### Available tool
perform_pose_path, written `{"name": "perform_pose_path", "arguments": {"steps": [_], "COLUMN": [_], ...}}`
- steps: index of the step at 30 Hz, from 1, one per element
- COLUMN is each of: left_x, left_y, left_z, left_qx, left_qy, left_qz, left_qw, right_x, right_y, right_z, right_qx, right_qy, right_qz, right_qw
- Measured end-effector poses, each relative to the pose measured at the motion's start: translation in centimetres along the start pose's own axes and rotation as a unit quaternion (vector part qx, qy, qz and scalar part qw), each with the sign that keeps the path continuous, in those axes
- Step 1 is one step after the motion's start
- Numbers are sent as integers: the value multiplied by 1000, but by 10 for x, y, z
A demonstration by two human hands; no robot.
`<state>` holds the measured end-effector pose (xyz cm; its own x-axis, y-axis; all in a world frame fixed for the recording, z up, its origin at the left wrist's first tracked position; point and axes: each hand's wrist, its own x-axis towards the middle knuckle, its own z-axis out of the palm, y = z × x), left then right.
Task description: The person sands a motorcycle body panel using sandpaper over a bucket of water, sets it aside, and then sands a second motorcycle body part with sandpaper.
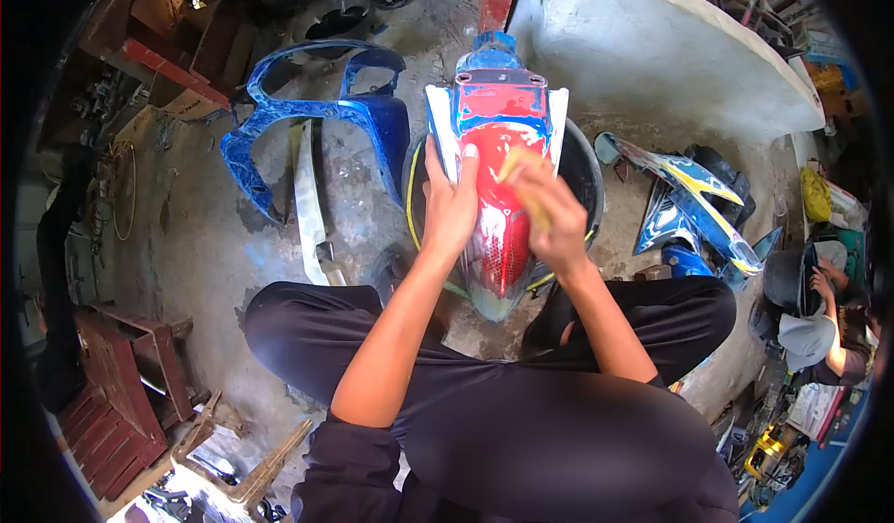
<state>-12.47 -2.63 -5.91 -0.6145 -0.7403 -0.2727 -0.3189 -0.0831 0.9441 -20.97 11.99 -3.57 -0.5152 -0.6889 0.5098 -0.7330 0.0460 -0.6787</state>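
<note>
A long red motorcycle fender (498,141) with white and blue worn patches lies in front of me, its pointed end towards my lap. Beneath it is a round black tub (588,167), mostly covered by the fender and my hands. My left hand (451,204) grips the fender's left edge, thumb on top and fingers down the side. Pressed between the fingers of my right hand (556,220) is a small yellowish pad or folded sheet (514,163), slightly blurred, against the red surface. I cannot make out its exact material.
Blue fairing panels (377,118) and a pale strip (305,206) lie left on the concrete floor. Blue, white and yellow panels (694,192) lie right. A curved pale wall (633,53) stands behind. Another person in a grey cap (808,341) works at the far right.
</note>
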Motion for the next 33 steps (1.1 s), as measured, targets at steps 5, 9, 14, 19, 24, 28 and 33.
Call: {"name": "perform_pose_path", "arguments": {"steps": [5,9,14,19,24,28,33], "left_x": [0,-1,0,-11,-9,-5,4], "left_y": [2,2,5,22,18,12,-4], "left_z": [1,-1,0,-1,2,4,5], "left_qx": [12,8,3,-2,7,-1,-20], "left_qy": [1,3,5,16,15,14,10], "left_qz": [-7,-6,9,20,43,42,67], "left_qw": [1000,1000,1000,1000,999,999,997], "right_x": [-2,-2,-23,-36,-126,-171,-62], "right_y": [-1,-5,-10,-35,-53,-52,-38], "right_z": [-7,-4,-3,21,36,49,25], "right_qx": [-30,-2,33,-4,24,23,8], "right_qy": [-9,-10,-45,55,59,20,69], "right_qz": [-33,1,-7,86,144,164,186], "right_qw": [999,1000,998,995,987,986,980]}}
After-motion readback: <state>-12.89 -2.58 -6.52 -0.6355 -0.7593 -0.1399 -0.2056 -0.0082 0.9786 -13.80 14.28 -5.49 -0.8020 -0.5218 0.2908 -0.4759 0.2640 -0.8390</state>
